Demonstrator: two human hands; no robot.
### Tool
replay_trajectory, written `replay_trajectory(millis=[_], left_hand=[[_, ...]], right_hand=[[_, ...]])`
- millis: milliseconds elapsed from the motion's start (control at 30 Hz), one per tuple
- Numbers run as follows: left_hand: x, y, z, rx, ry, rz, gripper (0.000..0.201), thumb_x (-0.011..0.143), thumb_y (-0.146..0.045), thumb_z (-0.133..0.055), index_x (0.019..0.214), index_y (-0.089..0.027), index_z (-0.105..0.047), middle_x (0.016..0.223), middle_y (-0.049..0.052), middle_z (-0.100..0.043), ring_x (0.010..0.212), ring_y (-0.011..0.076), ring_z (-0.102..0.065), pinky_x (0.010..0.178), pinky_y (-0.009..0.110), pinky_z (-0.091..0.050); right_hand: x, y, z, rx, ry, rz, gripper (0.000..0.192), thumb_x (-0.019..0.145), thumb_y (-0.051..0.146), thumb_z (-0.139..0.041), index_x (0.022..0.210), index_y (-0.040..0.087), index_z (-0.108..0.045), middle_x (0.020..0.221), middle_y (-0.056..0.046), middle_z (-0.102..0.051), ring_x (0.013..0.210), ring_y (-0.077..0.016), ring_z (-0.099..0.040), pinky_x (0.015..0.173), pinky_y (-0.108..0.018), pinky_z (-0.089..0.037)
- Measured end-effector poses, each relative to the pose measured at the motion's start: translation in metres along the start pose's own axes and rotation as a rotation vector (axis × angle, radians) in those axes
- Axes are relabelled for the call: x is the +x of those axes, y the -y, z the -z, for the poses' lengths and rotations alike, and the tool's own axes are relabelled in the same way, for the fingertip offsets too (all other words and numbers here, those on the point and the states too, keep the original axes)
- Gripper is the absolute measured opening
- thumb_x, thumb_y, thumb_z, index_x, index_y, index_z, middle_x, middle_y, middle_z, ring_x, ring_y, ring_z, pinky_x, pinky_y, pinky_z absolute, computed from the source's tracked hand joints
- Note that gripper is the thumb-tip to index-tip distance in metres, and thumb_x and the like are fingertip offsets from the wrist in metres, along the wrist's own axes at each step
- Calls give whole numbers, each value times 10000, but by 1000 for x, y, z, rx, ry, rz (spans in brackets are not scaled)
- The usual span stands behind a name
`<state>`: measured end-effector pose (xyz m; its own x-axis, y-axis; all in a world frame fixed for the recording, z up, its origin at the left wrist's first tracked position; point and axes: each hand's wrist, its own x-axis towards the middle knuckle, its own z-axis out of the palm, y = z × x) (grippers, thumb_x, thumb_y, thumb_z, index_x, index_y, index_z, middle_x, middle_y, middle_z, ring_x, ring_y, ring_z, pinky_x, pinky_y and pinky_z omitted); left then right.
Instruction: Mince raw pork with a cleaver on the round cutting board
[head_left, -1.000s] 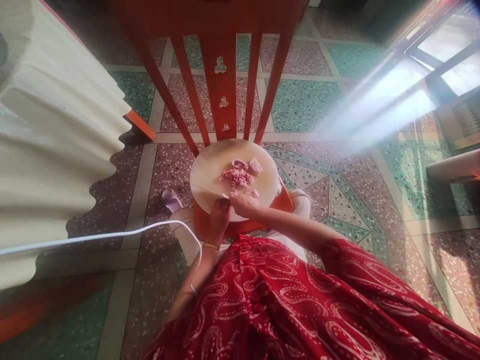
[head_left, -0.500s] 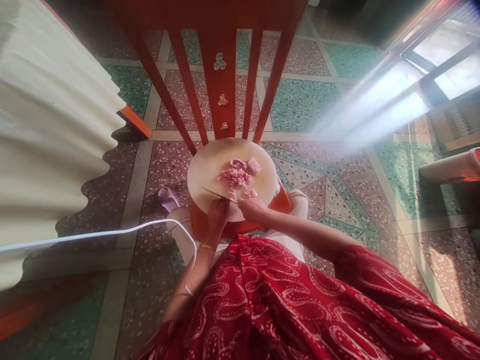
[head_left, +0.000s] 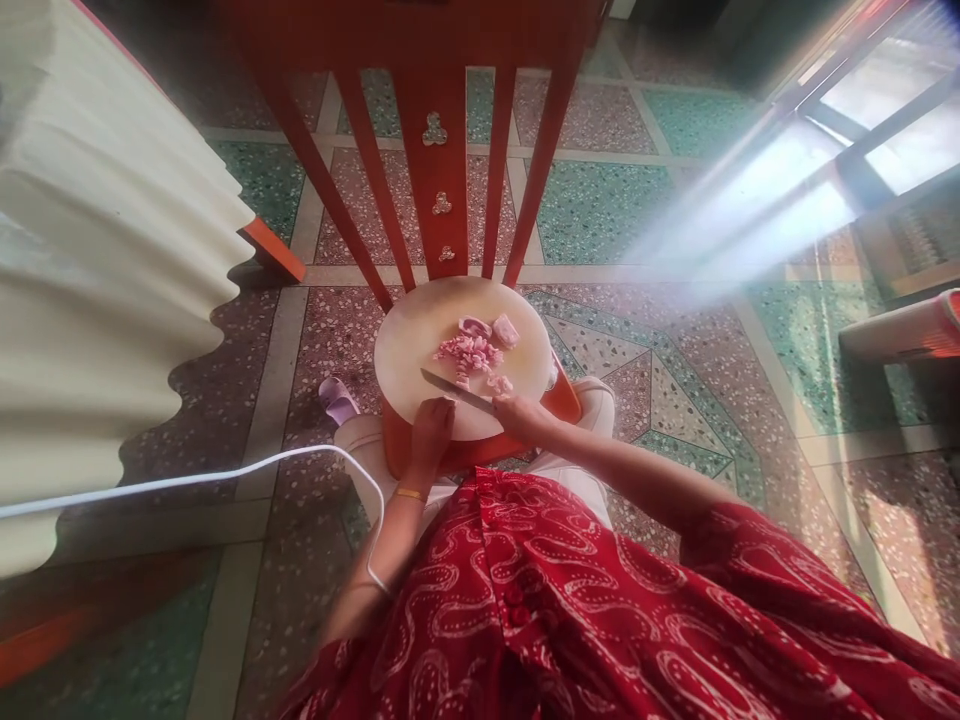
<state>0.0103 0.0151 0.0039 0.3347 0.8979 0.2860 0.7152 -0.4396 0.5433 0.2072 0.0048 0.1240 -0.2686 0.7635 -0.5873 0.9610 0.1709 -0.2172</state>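
A round, pale cutting board (head_left: 405, 345) rests on the seat of a red wooden chair. Chopped pink meat (head_left: 471, 352) is heaped near its middle, with a larger meat chunk (head_left: 505, 330) behind and a few small bits (head_left: 499, 384) nearer me. My right hand (head_left: 520, 416) grips a kitchen knife (head_left: 459, 390) by its handle; the blade points left over the board, in front of the heap. At the board's near left edge my left hand (head_left: 433, 425) is curled with fingers closed. Whatever those fingers may hold is too small to make out.
The slatted chair back (head_left: 442, 170) rises beyond the board. A white cable (head_left: 225, 472) runs from the left to my left arm. A pale draped cloth (head_left: 112, 270) hangs at left. A lilac slipper (head_left: 339, 400) shows near my left leg on the terrazzo floor.
My right hand has moved slightly right with the knife, and the blade has drawn away from my left hand. My left hand has shifted a little left. The meat heap looks the same.
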Motion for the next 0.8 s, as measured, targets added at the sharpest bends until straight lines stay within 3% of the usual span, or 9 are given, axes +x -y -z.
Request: replay_trajectory(millis=[167, 367, 467, 633, 800], left_hand=[[-2, 3, -4, 8, -24, -5, 192, 897, -223, -436, 948, -162, -610, 915, 95, -641, 901, 225, -557, 836, 388, -459], [-2, 11, -10, 26, 17, -48, 200, 859, -156, -452, 975, -167, -614, 932, 95, -643, 910, 229, -575, 870, 408, -453], [-3, 8, -7, 57, 17, -19, 202, 858, -151, -440, 948, -175, -620, 905, 92, -637, 887, 227, -579, 848, 400, -461], [4, 1, 0, 83, 3, -10, 170, 868, -232, -478, 936, -195, -629, 920, 92, -624, 887, 229, -567, 803, 364, -460], [43, -4, -1, 30, 58, 116, 235, 874, -198, -408, 1022, -163, -588, 915, 100, -652, 840, 218, -603, 750, 332, -468]], right_hand=[[10, 5, -2, 11, -31, 97, 313, 879, 150, -401, 1169, 163, -518, 964, -124, -648, 874, -203, -629, 734, -275, -465], [57, 43, 2, -34, -33, 89, 354, 865, 163, -393, 1212, 152, -460, 908, -123, -662, 833, -226, -643, 678, -313, -484], [63, 48, 4, -34, -52, 138, 306, 880, 165, -365, 1157, 149, -494, 941, -131, -659, 831, -218, -644, 660, -294, -487], [36, 12, 2, -70, -81, 68, 306, 882, 175, -416, 1173, 121, -496, 959, -146, -654, 865, -219, -636, 697, -272, -457], [2, -28, 11, -67, -194, -40, 284, 950, 284, -329, 1149, 175, -500, 860, -95, -668, 742, -186, -640, 563, -230, -388]])
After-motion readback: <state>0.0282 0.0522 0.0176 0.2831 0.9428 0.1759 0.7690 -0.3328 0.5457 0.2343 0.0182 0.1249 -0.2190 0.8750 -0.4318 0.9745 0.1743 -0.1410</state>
